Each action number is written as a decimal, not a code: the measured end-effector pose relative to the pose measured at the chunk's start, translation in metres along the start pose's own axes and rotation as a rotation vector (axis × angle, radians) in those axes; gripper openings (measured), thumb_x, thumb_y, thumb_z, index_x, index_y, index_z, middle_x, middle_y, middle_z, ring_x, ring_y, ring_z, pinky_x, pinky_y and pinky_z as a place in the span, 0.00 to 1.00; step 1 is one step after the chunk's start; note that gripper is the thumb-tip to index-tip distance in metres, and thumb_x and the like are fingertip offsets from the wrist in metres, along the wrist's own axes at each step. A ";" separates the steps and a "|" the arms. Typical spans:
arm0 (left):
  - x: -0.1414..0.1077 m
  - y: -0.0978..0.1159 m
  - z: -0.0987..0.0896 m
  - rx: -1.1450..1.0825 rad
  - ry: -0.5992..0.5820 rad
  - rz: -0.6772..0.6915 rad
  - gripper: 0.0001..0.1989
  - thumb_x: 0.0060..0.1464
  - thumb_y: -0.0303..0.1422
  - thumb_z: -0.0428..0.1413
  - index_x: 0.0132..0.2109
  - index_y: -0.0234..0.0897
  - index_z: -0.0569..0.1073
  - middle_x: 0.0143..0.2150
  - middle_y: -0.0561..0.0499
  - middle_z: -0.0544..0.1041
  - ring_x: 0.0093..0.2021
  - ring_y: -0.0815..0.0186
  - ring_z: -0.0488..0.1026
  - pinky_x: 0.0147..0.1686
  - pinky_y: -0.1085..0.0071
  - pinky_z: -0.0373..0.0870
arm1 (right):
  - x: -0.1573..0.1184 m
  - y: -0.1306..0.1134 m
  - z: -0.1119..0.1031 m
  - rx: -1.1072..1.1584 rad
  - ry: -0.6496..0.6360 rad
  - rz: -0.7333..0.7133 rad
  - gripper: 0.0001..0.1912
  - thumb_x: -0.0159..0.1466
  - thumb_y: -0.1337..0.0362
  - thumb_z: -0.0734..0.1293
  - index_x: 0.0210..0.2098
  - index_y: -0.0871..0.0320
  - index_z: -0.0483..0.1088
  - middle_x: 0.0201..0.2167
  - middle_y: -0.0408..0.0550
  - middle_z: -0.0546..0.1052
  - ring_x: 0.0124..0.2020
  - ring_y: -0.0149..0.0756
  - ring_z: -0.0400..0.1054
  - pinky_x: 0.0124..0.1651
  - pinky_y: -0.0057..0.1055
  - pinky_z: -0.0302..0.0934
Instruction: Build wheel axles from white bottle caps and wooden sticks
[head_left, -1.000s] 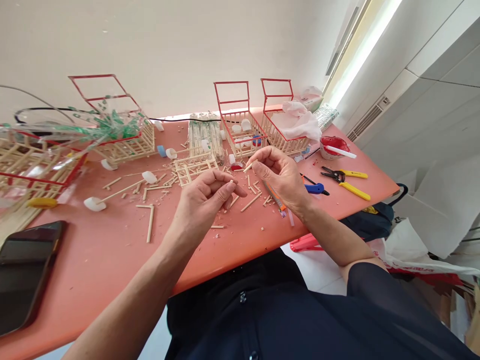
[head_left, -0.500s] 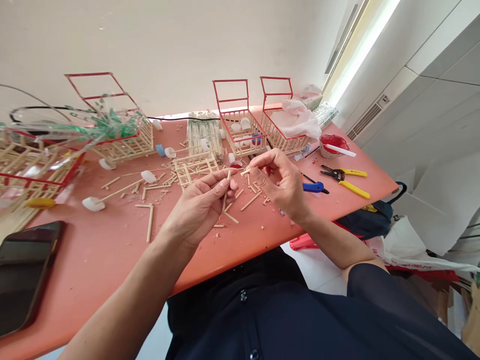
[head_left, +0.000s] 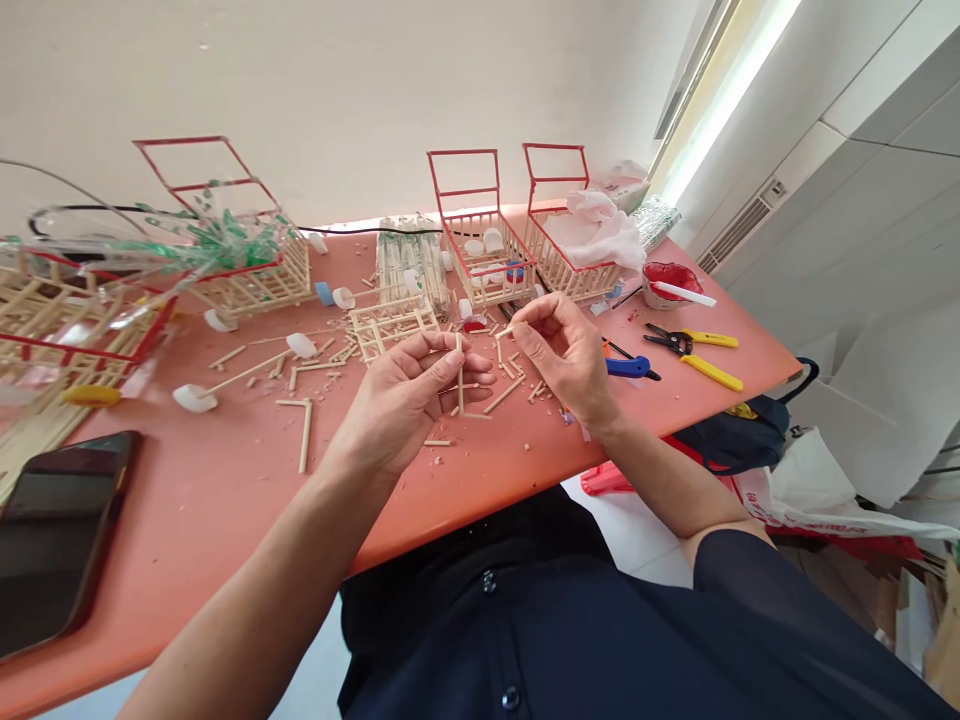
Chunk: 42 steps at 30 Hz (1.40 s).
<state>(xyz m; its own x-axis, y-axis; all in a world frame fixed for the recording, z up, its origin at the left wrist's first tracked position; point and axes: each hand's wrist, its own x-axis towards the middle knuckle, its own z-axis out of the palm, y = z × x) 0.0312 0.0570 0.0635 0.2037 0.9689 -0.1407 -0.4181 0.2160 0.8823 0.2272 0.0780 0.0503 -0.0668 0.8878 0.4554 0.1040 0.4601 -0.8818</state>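
Note:
Between thumb and fingers of my left hand is a thin wooden stick, held nearly upright. My right hand, a little to the right, pinches the end of a short wooden stick that points toward the left hand. The two hands are apart, above a scatter of cut sticks. Just behind the left hand lies a small ladder-like stick frame. An L-shaped pair of sticks rests on the table to the left.
Stick carts with red handles stand along the wall. To the right are a cup of red paint, yellow-handled wire strippers and a blue-handled tool. A phone lies at left. White-wheeled axles lie on the orange table.
My right hand has drawn slightly away from the left, its short stick now clear of it. The left hand's stick has turned more upright, and its fingers have spread a little.

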 end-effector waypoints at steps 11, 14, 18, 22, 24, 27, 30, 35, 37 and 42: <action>-0.002 -0.004 0.004 0.076 -0.008 0.065 0.23 0.43 0.42 0.79 0.38 0.35 0.78 0.32 0.54 0.77 0.33 0.67 0.79 0.43 0.62 0.86 | -0.001 0.001 0.002 -0.004 0.015 -0.007 0.23 0.69 0.41 0.73 0.41 0.55 0.72 0.36 0.42 0.75 0.33 0.28 0.68 0.37 0.30 0.62; -0.003 -0.004 0.004 0.100 -0.016 0.066 0.24 0.44 0.43 0.78 0.39 0.36 0.77 0.31 0.53 0.79 0.34 0.64 0.81 0.44 0.60 0.85 | -0.001 0.000 0.002 0.007 0.013 0.015 0.24 0.69 0.40 0.73 0.41 0.55 0.71 0.34 0.41 0.74 0.31 0.28 0.68 0.35 0.29 0.61; -0.004 -0.004 0.002 0.147 -0.004 0.059 0.25 0.46 0.45 0.77 0.40 0.37 0.75 0.32 0.50 0.83 0.35 0.60 0.85 0.41 0.64 0.83 | -0.003 -0.002 0.002 0.030 0.002 0.032 0.24 0.68 0.39 0.73 0.41 0.54 0.70 0.37 0.43 0.76 0.35 0.30 0.70 0.39 0.30 0.64; -0.005 -0.004 0.000 0.252 -0.011 0.080 0.22 0.53 0.46 0.74 0.41 0.39 0.73 0.33 0.48 0.85 0.35 0.59 0.86 0.37 0.67 0.81 | -0.004 -0.002 0.002 0.057 -0.013 0.047 0.23 0.69 0.42 0.74 0.42 0.55 0.70 0.37 0.43 0.77 0.35 0.30 0.70 0.38 0.30 0.64; -0.005 -0.004 -0.001 0.293 -0.012 0.093 0.19 0.54 0.44 0.72 0.41 0.39 0.73 0.35 0.48 0.85 0.36 0.59 0.86 0.35 0.68 0.80 | -0.004 -0.002 0.002 0.048 -0.017 0.057 0.23 0.68 0.41 0.74 0.41 0.54 0.70 0.37 0.43 0.77 0.34 0.30 0.69 0.38 0.30 0.64; -0.005 -0.003 -0.001 0.338 0.001 0.116 0.16 0.55 0.41 0.71 0.40 0.38 0.75 0.34 0.49 0.84 0.35 0.60 0.84 0.33 0.70 0.80 | -0.003 -0.001 0.002 0.044 -0.019 0.053 0.23 0.68 0.41 0.74 0.41 0.55 0.70 0.36 0.42 0.75 0.34 0.30 0.69 0.37 0.30 0.63; -0.005 -0.003 -0.002 0.378 0.006 0.134 0.12 0.54 0.36 0.70 0.39 0.37 0.76 0.31 0.51 0.81 0.31 0.65 0.81 0.31 0.71 0.80 | -0.003 -0.001 0.002 0.062 -0.027 0.051 0.24 0.68 0.41 0.74 0.41 0.55 0.70 0.35 0.41 0.74 0.34 0.29 0.68 0.37 0.29 0.62; -0.005 -0.003 -0.003 0.420 -0.003 0.134 0.10 0.56 0.34 0.69 0.41 0.36 0.79 0.33 0.51 0.82 0.32 0.67 0.81 0.34 0.72 0.81 | -0.005 0.001 0.003 0.082 -0.052 0.036 0.20 0.70 0.45 0.73 0.41 0.55 0.70 0.36 0.42 0.75 0.34 0.28 0.68 0.38 0.29 0.62; -0.005 -0.004 -0.002 0.389 -0.003 0.126 0.10 0.55 0.34 0.70 0.42 0.35 0.80 0.33 0.52 0.82 0.32 0.66 0.82 0.35 0.71 0.82 | -0.006 0.002 0.003 0.101 -0.054 0.030 0.18 0.70 0.47 0.73 0.42 0.55 0.70 0.37 0.42 0.76 0.34 0.28 0.69 0.38 0.30 0.63; -0.005 -0.006 -0.002 0.277 -0.010 0.104 0.14 0.54 0.37 0.72 0.42 0.35 0.80 0.34 0.50 0.85 0.34 0.62 0.85 0.39 0.67 0.85 | -0.007 0.004 0.007 0.137 -0.078 0.040 0.19 0.70 0.46 0.74 0.41 0.55 0.71 0.37 0.43 0.77 0.34 0.29 0.70 0.39 0.31 0.64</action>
<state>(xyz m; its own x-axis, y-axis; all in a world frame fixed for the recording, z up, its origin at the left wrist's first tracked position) 0.0309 0.0511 0.0577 0.1820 0.9825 -0.0396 -0.1800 0.0729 0.9810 0.2216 0.0735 0.0425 -0.1427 0.8994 0.4133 -0.0276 0.4138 -0.9100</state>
